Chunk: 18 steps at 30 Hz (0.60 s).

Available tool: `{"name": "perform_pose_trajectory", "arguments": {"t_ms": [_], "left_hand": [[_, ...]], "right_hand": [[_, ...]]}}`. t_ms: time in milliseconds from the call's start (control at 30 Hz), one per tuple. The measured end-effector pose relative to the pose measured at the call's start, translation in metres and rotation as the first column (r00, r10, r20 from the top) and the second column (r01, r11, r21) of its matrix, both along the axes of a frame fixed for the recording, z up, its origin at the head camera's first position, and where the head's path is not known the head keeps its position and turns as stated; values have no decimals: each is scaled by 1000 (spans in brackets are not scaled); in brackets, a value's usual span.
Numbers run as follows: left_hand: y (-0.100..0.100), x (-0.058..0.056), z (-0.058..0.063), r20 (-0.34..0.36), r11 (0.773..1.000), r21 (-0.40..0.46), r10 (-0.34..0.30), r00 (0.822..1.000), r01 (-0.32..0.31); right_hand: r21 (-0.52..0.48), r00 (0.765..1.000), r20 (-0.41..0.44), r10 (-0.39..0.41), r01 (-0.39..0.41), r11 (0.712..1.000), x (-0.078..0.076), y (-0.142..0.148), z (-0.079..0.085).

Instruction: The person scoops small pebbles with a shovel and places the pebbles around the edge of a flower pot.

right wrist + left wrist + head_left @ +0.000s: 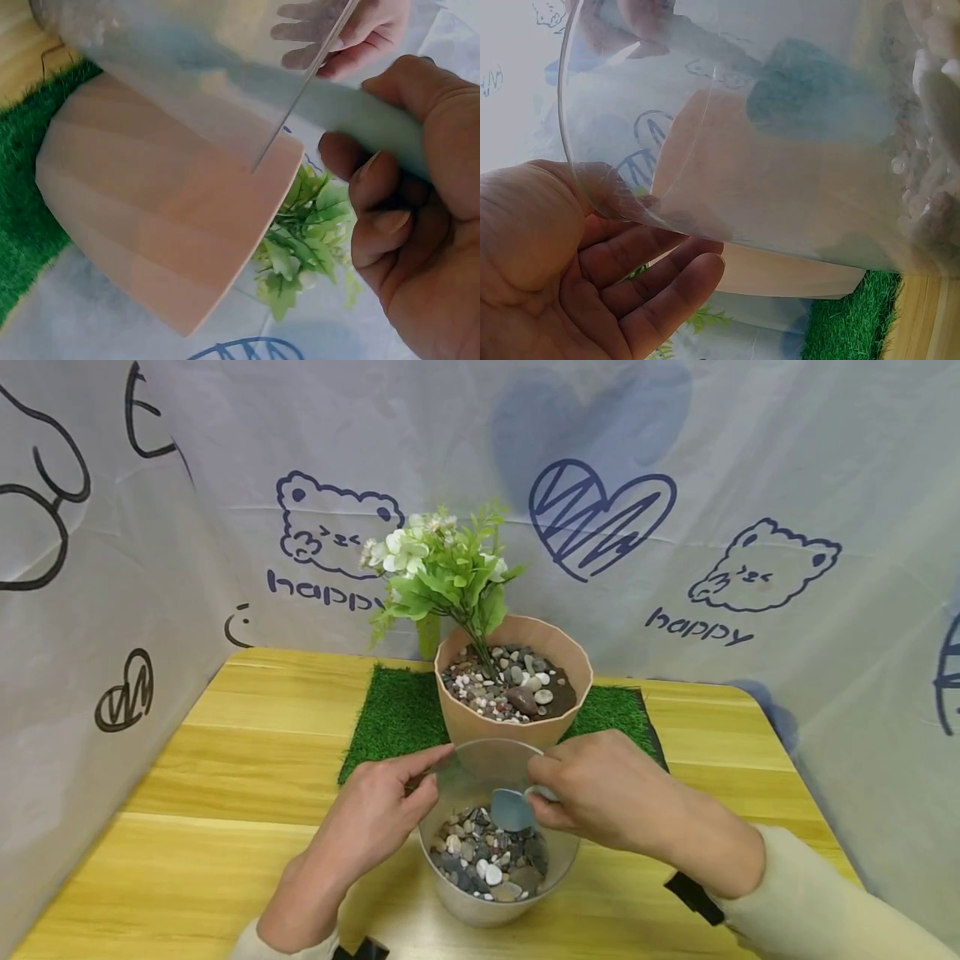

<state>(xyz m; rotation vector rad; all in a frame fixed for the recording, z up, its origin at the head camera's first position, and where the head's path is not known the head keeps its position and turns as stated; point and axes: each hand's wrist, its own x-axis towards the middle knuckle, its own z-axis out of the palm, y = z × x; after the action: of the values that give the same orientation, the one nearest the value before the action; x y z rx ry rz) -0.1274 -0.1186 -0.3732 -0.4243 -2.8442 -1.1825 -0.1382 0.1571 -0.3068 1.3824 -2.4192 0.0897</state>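
Observation:
A clear plastic bucket (558,860) with mixed pebbles (491,856) in its bottom stands at the near middle of the table. My left hand (382,802) touches its left side at the rim; the left wrist view shows the fingers (667,296) loosely extended along the outer wall. With fingers curled round its handle (360,116), my right hand (607,785) holds a small blue-grey shovel. The shovel blade (512,810) points down inside the bucket, close over the pebbles. Directly behind, a peach flowerpot (510,731) holds soil, pebbles and a white-flowered plant (450,572).
The flowerpot rests on a green artificial grass mat (401,714) laid on a yellow wood-grain table (270,760). Hanging white cloth (465,435) with bear and heart drawings encloses the table at the back and sides.

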Motion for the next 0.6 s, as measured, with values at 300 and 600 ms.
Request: {"name": "perform_pose_trajectory", "arguments": {"t_ms": [300, 600], "left_hand": [[1, 0, -1, -14, 1000, -1, 9, 1000, -9], [2, 1, 0, 2, 999, -12, 31, 1000, -31]], "right_hand": [[141, 995, 103, -16, 1, 990, 1, -7, 11], [138, 874, 474, -105, 44, 989, -23, -7, 15]]}}
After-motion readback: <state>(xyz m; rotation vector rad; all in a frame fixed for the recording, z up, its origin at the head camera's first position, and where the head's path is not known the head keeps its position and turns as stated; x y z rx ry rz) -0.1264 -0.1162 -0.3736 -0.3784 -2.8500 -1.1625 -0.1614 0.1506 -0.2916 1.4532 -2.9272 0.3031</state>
